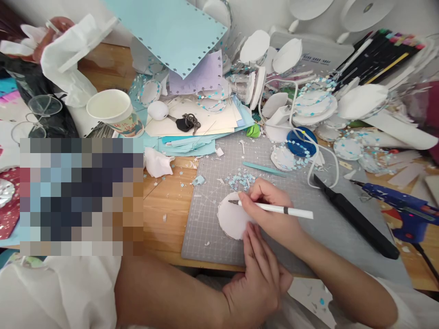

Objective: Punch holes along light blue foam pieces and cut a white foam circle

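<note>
A round white disc (pixel 232 218) with a rough, beaded-looking edge lies on the grey cutting mat (pixel 202 237). My right hand (pixel 270 201) is closed around a white pen (pixel 288 210). Its dark tip rests at or just above the disc's upper part; contact I cannot tell. My left hand (pixel 259 274) has its fingers pressed together, with the fingertips at the disc's lower right edge, holding it against the mat. The left thumb is mostly hidden. Beyond the disc lies a pile of small blue and white star confetti (pixel 242 178), beside a thin teal strip (pixel 262 168).
A blue glue gun (pixel 401 201) and a long black-handled tool (pixel 360 219) lie at right. Behind are a white cable (pixel 297 114), decorated white discs (pixel 312 107), and stacked coloured paper (pixel 192 146) bearing keys (pixel 190 122). A paper cup (pixel 118 114) stands left.
</note>
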### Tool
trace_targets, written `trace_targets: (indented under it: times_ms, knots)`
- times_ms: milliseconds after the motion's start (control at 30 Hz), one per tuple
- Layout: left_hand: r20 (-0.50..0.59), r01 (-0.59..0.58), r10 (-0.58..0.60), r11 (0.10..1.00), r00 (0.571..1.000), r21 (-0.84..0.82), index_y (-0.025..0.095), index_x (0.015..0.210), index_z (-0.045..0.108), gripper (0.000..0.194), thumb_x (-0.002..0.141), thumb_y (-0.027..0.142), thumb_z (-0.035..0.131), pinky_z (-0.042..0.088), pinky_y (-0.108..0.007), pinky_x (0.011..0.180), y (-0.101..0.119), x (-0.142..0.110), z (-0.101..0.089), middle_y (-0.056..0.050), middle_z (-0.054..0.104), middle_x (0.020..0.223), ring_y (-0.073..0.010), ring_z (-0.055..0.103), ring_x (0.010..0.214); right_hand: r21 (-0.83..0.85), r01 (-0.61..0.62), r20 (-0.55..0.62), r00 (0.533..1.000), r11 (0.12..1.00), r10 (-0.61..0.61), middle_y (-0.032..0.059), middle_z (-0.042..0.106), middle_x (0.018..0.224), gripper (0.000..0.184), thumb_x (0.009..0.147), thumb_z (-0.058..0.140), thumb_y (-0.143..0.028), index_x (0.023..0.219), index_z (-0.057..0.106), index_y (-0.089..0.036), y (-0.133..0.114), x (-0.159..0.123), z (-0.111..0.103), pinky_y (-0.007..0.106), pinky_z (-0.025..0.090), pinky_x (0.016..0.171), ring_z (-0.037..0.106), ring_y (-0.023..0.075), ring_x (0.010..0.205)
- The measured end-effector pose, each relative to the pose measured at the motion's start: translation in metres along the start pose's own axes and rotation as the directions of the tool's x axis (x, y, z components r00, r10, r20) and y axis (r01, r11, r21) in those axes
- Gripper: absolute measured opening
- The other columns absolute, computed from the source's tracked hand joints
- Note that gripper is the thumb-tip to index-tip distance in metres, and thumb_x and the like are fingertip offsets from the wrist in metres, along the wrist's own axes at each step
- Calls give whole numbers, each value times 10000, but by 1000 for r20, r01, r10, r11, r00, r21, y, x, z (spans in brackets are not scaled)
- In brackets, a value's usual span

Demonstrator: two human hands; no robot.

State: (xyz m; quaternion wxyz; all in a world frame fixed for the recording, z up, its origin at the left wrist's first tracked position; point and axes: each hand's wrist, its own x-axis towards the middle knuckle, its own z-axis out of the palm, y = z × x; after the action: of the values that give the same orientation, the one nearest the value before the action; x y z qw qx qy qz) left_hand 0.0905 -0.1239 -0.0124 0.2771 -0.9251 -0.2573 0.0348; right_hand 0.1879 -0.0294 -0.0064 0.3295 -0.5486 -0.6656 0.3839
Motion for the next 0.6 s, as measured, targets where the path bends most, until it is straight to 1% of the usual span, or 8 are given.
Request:
trace_targets:
  times_ms: [67,133,233,300,400,500,600]
  knots:
    - [-24,18,-19,1000,1000,-24,118,874,485,205,890,322,492,514,-642,828,2,-1,2,-237,689,1025,-384,667,969,4,-2,7,1000,1000,2,-63,382,541,332,845,569,-286,600,358,-212,0,0,1,225,291,450,349,82,476]
    - [-38,15,-16,1000,999,-25,118,879,485,206,887,323,494,512,-646,827,2,-1,3,-233,690,1017,-383,668,967,4,1,11,1000,1000,-1,-63,390,547,329,842,572,-284,600,363,-210,0,-1,1,222,292,451,355,80,479]
    - [-33,-14,14,1000,999,4,127,881,470,192,923,303,405,537,-622,805,1,-1,3,-207,693,1004,-369,675,958,-14,-1,16,1000,1000,1,-64,387,551,322,836,580,-270,601,370,-206,0,-2,1,214,284,450,357,77,488]
    - [-8,-49,49,998,999,35,126,895,463,205,942,286,344,559,-596,783,0,0,2,-203,689,1006,-360,680,951,-23,-1,26,1000,1000,1,-65,383,546,317,830,587,-260,600,376,-204,0,-3,1,210,278,446,358,75,486]
    - [25,-81,80,995,997,59,120,915,466,216,951,269,313,572,-579,769,-1,0,0,-203,684,1020,-350,683,948,-23,4,57,998,1000,-2,-63,400,546,310,826,591,-262,599,388,-203,0,-4,1,211,285,450,369,76,486]
    - [21,-86,85,996,996,38,123,930,478,181,930,280,388,564,-589,771,-1,-1,0,-202,684,1041,-347,682,950,-39,17,92,996,999,-14,-58,409,549,308,829,585,-265,596,393,-202,-2,-4,0,215,298,472,377,82,503]
    - [37,-132,131,991,991,28,112,1003,502,208,890,286,480,560,-596,752,-1,-2,1,-213,678,1070,-356,676,960,-60,26,118,993,998,-19,-58,401,540,312,823,584,-266,592,383,-204,-4,-3,-1,218,295,470,369,85,497]
